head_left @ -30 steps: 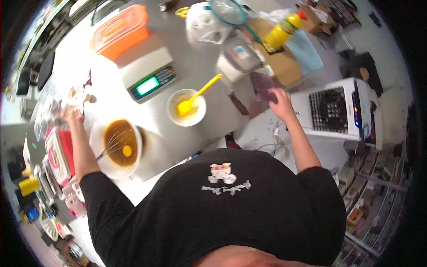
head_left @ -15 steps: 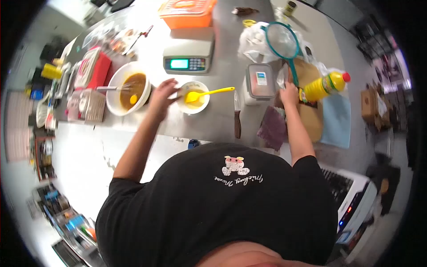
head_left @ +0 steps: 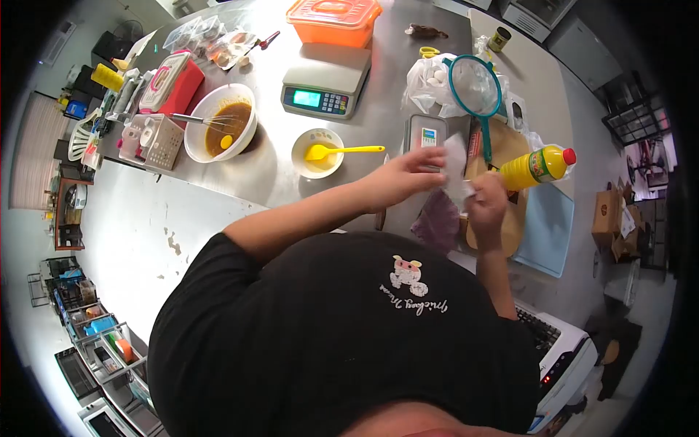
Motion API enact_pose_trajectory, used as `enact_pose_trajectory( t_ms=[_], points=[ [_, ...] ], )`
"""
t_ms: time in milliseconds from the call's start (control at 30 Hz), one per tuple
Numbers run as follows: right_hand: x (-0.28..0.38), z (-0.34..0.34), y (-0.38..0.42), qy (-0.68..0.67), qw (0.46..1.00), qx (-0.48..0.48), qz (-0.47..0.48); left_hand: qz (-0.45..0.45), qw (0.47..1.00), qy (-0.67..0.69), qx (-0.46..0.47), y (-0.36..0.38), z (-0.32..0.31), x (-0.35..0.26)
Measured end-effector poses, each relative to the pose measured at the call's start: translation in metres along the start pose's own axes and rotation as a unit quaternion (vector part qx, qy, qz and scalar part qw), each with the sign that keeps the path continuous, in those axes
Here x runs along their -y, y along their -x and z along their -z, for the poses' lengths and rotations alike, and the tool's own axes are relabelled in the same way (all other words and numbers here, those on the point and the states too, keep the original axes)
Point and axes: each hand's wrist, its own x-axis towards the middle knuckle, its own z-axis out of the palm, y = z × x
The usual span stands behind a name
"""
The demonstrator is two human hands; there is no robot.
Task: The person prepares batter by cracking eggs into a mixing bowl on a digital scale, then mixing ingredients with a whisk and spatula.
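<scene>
A thin white sheet [head_left: 456,171], like paper or tissue, hangs from my right hand [head_left: 486,202], whose fingers are closed on its lower edge. My left hand [head_left: 408,177] reaches across the table with its fingers stretched out, their tips right at the sheet's left side. Behind both hands is a lidded plastic container [head_left: 415,131], partly covered by the sheet. A purple cloth [head_left: 437,222] lies just below them. The yellow oil bottle [head_left: 528,169] with a red cap is beside my right hand, over a brown board [head_left: 501,237].
At left, a white bowl [head_left: 251,131] holds brown liquid, a yolk-like yellow blob and a whisk [head_left: 191,118]. A yellow spatula [head_left: 357,149] rests in a small bowl [head_left: 318,172]. Behind are a scale [head_left: 328,80], an orange box [head_left: 331,30] and a green-rimmed strainer [head_left: 497,95].
My left hand has swung right, from beside the small bowl to the white sheet. My right hand has come toward me, lifting the sheet. The view has shifted slightly.
</scene>
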Motion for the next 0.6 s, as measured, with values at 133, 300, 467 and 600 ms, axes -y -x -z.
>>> enact_pose_trajectory(
  t_ms=[133,300,467,600],
  points=[
    [0.038,-0.023,0.000,0.046,0.988,-0.073,0.128,0.081,0.957,0.266,0.081,-0.022,-0.011,0.019],
    [0.058,-0.049,-0.006,-0.164,0.967,-0.029,0.195,0.145,0.913,0.368,0.103,-0.002,-0.008,0.018],
    [0.071,-0.087,-0.013,-0.203,0.956,-0.074,0.197,0.110,0.902,0.393,0.142,0.010,0.033,0.003],
    [0.094,-0.126,-0.036,-0.169,0.955,-0.012,0.244,0.153,0.909,0.378,0.090,0.028,0.088,-0.018]
  ],
)
